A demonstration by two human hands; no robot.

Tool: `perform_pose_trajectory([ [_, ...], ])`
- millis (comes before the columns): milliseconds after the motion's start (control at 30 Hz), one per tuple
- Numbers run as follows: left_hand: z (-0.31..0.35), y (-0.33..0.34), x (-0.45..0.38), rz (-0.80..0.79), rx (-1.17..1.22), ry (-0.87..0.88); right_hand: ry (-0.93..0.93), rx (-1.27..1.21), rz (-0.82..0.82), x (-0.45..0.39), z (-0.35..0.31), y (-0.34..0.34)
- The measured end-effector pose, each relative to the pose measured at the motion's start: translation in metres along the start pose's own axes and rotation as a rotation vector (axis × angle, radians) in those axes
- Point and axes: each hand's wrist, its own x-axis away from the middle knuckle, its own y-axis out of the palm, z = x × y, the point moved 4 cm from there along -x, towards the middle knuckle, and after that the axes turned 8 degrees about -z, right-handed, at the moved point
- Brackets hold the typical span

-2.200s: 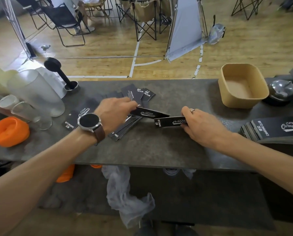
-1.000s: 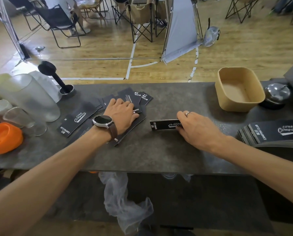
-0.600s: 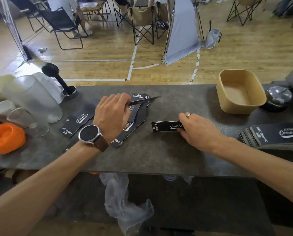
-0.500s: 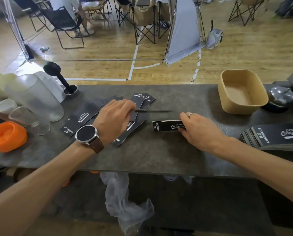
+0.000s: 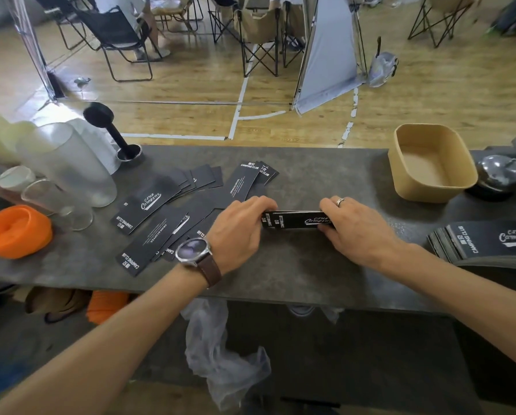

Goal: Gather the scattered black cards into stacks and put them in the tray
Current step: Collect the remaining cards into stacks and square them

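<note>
Left hand (image 5: 238,229) and right hand (image 5: 352,227) each have the grip clamped on one end of a small stack (image 5: 295,220) on the desk (image 5: 295,265), well short of the empty tray (image 5: 430,163). Risk: uneven squeeze buckles or fans the stack. Scattered cards (image 5: 172,214) remain left. Legible: "CAMPING CLUB", "DRINK&COFFEE"

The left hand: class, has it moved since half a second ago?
Yes. The left hand has moved right, away from the scattered cards, toward the tray, and now grips the small stack.
</note>
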Motion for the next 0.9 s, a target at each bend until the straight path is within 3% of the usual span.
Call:
perform_pose_trajectory([
  [167, 0.006, 0.022, 0.005, 0.302, 0.386, -0.297, 0.052, -0.028, -0.029, -0.004, 0.001, 0.000],
  [333, 0.014, 0.039, 0.000, 0.365, 0.525, -0.442, 0.088, -0.013, -0.058, -0.007, 0.000, 0.000],
  [700, 0.027, 0.051, -0.012, 0.337, 0.454, -0.431, 0.127, 0.026, -0.064, -0.010, -0.007, -0.001],
  [900, 0.026, 0.046, -0.008, 0.247, 0.433, -0.313, 0.135, 0.031, -0.032, -0.007, -0.008, -0.002],
])
